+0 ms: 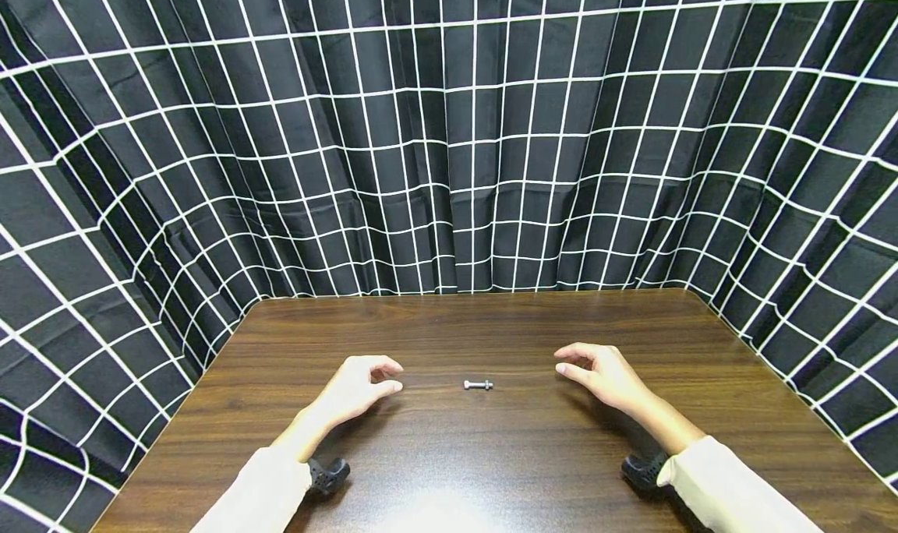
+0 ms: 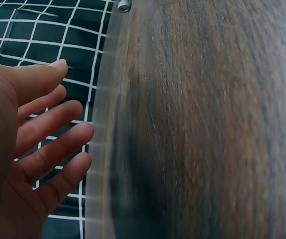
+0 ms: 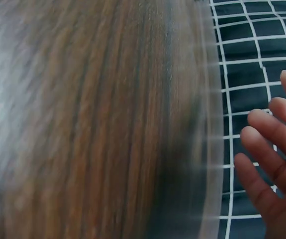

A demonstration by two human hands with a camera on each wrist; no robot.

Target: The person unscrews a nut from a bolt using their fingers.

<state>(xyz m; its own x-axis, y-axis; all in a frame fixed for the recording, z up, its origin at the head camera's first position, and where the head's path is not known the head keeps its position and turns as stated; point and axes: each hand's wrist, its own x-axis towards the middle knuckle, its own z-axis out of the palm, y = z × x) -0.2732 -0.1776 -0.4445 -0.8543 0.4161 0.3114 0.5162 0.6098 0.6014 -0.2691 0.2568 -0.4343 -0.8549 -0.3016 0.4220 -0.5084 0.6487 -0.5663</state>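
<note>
A small metal bolt (image 1: pixel 479 385) with a nut near its right end lies on the wooden table (image 1: pixel 456 330), between the two hands. To its left is the left hand (image 1: pixel 361 389), fingers relaxed and slightly bent, holding nothing. The right hand (image 1: pixel 599 373) is to the bolt's right, likewise relaxed with nothing held. In the left wrist view a bit of the bolt (image 2: pixel 124 5) shows at the top edge, and the left hand (image 2: pixel 38 129) has its fingers spread. The right hand (image 3: pixel 277 149) shows separated fingers in the right wrist view.
A black curtain (image 1: pixel 463 159) with a white grid hangs behind the table's far edge and along both sides. Black wrist devices (image 1: pixel 328 476) sit on both wrists, beside white sleeves. Light reflects off the table's near part.
</note>
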